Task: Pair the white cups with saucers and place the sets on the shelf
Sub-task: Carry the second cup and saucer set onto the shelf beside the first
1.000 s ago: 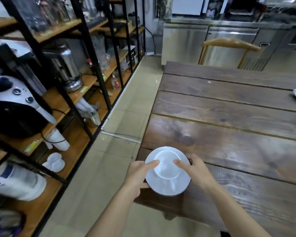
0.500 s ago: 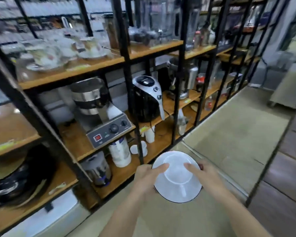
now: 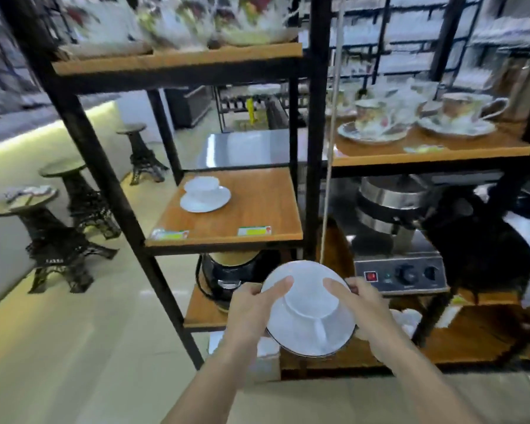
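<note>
A white cup [image 3: 311, 298] stands on a white saucer [image 3: 306, 338], carried in front of me at low centre. My left hand [image 3: 251, 310] grips the saucer's left rim, thumb on the cup's edge. My right hand [image 3: 364, 313] grips the right rim the same way. The cup's handle points toward me. Another white cup-and-saucer set [image 3: 205, 194] rests on the back left of a wooden shelf board [image 3: 242, 215], above and left of my hands.
The black metal rack has an upright post [image 3: 315, 148] just above the held set. Flowered cups on saucers [image 3: 377, 123] fill the right shelf. A steel appliance with knobs [image 3: 401, 270] and a black pot [image 3: 227, 270] sit lower down. Small Eiffel-tower stands [image 3: 62, 240] are at left.
I have turned from the wooden table to the rack, carrying the set along. Both hands keep the same grip. The shelf with the other white set has come into view.
</note>
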`<state>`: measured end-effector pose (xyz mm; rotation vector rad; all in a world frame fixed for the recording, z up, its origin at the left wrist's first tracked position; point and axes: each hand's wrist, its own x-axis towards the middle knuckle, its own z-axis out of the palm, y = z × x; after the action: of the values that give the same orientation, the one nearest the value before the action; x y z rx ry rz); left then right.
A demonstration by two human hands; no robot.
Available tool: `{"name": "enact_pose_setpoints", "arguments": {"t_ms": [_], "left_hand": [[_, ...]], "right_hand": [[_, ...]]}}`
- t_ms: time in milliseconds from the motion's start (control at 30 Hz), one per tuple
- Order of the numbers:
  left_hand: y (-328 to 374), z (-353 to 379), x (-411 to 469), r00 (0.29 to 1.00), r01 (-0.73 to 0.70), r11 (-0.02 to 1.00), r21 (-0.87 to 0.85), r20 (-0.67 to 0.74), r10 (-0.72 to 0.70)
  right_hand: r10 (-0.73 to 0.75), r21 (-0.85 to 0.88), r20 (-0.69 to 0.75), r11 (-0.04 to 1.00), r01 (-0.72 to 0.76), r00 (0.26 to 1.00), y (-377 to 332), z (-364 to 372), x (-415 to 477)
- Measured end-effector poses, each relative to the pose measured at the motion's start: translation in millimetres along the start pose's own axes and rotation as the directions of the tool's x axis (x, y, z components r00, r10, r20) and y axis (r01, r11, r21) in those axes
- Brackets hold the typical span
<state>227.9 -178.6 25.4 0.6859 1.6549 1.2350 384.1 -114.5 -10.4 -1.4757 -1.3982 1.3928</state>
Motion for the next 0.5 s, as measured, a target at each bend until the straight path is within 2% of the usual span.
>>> {"name": "enact_pose_setpoints", "arguments": {"t_ms": [200,267,367,500], "left_hand": [[31,-33,66,0.991,-0.043,0.996,-0.078,-0.132,0.033],[45,-40,126,0.979,-0.101,0.99,-0.101,-0.188,0.08],[54,-39,161,0.979,-0.108,0.99,-0.086,-0.182,0.091],[69,-35,233,0.978,-0.058,0.992,-0.11,-0.205,0.034]], "right_hand": [[-0.062,-0.025,0.044,0.998,0.063,0.997,-53,54,61],[-0.089,-0.01,0.044,0.996,0.089,0.995,-69,81,123],[-0.055,0.029,0.048,0.998,0.053,0.997,-79,92,153],[-0.019,0.054,-0.01,0.998,0.02,1.0,-94,110,220]]}}
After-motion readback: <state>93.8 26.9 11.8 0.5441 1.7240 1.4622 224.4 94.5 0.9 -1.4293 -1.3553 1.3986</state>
